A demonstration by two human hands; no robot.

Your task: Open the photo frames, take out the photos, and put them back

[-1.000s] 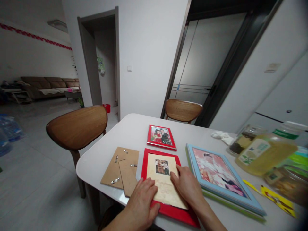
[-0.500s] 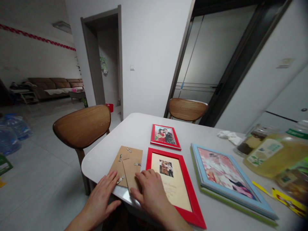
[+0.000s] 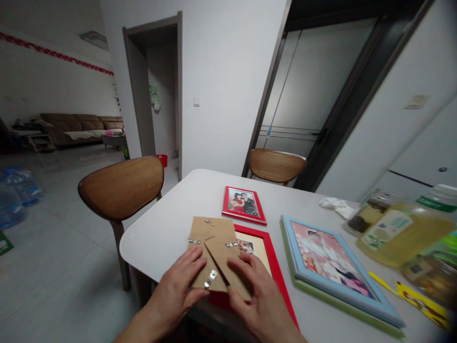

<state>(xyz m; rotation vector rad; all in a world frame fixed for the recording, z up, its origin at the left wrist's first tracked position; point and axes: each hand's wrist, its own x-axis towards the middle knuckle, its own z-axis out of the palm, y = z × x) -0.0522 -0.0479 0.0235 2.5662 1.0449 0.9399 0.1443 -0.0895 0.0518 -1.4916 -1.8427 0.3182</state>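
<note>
A brown backing board [image 3: 214, 231] with several metal clips and a hinged stand flap is between my hands, over the left part of a red photo frame [image 3: 280, 281]. My left hand [image 3: 176, 288] is closed on its lower left edge, fingers on the face and thumb at the near edge. With my right hand [image 3: 262, 295] I grip the right side at the flap, whose edge stands slightly off the board. The board covers part of the frame's cream sheet and small photo [image 3: 246, 246]. Beyond lies a smaller red framed photo [image 3: 243, 206].
At the right of the white table [image 3: 160, 238] lies a light blue picture frame [image 3: 339, 267] stacked on a green one. Farther right are a crumpled tissue [image 3: 335, 206], a jar, a bottle of yellow liquid [image 3: 403, 233] and a yellow item. Wooden chairs [image 3: 123, 188] stand around the table.
The backing board has been lifted off the table and moved right, over the larger red frame. Both hands moved right with it, and my left hand has gone from resting flat to gripping its edge.
</note>
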